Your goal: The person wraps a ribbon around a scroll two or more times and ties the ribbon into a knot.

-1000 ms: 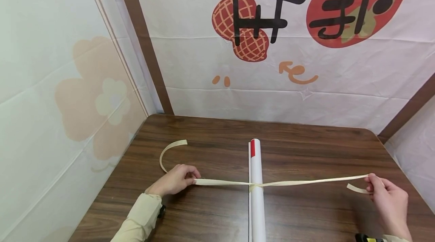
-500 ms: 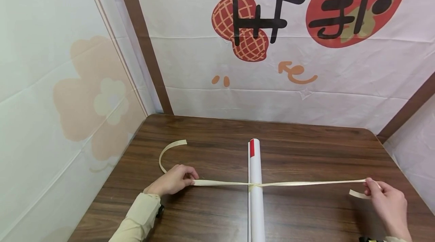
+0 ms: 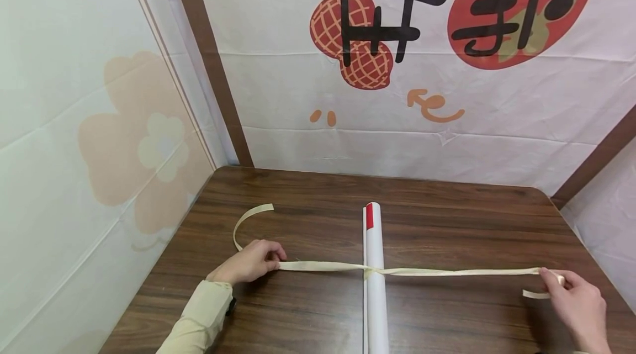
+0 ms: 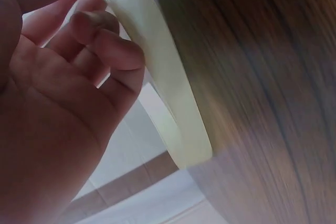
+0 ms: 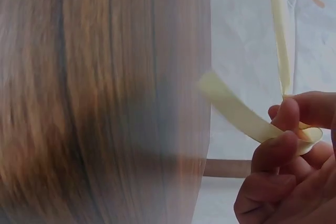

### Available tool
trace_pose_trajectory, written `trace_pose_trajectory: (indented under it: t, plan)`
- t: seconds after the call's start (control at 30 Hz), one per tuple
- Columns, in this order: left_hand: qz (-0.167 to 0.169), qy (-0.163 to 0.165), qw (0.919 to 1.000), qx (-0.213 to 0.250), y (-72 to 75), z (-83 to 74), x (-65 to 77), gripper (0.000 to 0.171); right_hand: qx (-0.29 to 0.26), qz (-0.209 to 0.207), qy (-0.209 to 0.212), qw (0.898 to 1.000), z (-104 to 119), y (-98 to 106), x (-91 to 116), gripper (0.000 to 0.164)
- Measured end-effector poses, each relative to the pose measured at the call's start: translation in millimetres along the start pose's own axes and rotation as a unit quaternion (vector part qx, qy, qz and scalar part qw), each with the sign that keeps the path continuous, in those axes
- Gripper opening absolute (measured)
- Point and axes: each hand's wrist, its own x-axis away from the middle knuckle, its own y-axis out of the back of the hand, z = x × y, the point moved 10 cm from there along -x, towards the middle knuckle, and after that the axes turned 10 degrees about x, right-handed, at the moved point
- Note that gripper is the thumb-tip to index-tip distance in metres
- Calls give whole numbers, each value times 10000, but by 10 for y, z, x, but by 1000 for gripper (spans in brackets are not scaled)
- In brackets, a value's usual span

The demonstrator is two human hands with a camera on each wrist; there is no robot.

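Observation:
A white paper roll [image 3: 376, 310] with a red patch near its far end lies lengthwise on the table. Pale yellow ribbon [image 3: 462, 273] crosses it and is wrapped round it at a crossing on top. To the left, my left hand [image 3: 253, 261] pinches one length of the ribbon, whose tail curls away behind the hand. My right hand [image 3: 576, 301] pinches the other length at the right, drawn straight from the roll. In the right wrist view the loose ribbon end [image 5: 236, 109] loops out from between the fingers. The left wrist view shows the ribbon [image 4: 168, 72] running past the curled fingers.
The brown wood-grain table [image 3: 298, 194] has rounded far corners. Behind it hangs a white printed cloth [image 3: 278, 83], and another with a pale flower [image 3: 134, 144] stands along the left side.
My right hand has moved slightly towards me and to the right, bringing its ribbon length lower in view. My left hand has shifted a little left, still pinching the ribbon.

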Motion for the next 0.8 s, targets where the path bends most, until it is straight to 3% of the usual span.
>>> trace_pose_trajectory:
  t: [0.17,0.33,0.5,0.6,0.8]
  plan:
    - [-44,153,9999,-54,48,53,31,11,-82,-114,-168,9998,-38,19,-18,39]
    - [-178,-63,9995,-241,55,-27,1,18,-86,-229,-419,9988,-67,30,7,38]
    - [-145,-184,9995,-228,-5,-109,-46,20,-45,-58,-700,9975,-78,7,33,39]
    - [-124,-254,9994,-222,-41,-150,-74,20,-11,-71,-548,9985,-7,1,29,36]
    - [-86,-384,9991,-179,-128,-226,-146,19,7,-185,246,9995,245,-49,51,27]
